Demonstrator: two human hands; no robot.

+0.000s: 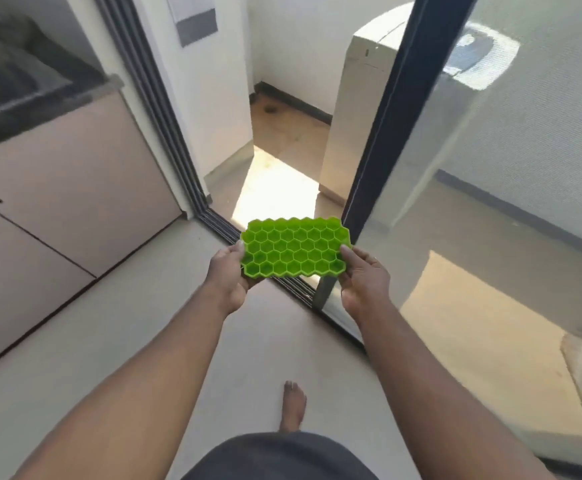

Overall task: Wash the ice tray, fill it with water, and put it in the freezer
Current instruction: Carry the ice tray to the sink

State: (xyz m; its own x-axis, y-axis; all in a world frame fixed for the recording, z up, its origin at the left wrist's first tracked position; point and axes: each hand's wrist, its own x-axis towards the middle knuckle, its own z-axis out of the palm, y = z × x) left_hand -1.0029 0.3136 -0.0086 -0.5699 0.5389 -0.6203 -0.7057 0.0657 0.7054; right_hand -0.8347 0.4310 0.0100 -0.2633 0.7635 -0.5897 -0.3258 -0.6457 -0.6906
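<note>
A bright green ice tray (294, 247) with several honeycomb cells is held roughly level in front of me, above the floor. My left hand (227, 275) grips its left edge, thumb on top. My right hand (364, 278) grips its right edge the same way. The cells face up; I cannot tell whether they hold water. No freezer is recognisable in view.
A dark counter with a sink (15, 84) over beige cabinet doors (74, 188) stands at left. A sliding door track (220, 226) and dark frame (390, 126) lead to a balcony with a white appliance (355, 98). Glass panel (525, 202) at right. My bare foot (293, 407) is on the floor.
</note>
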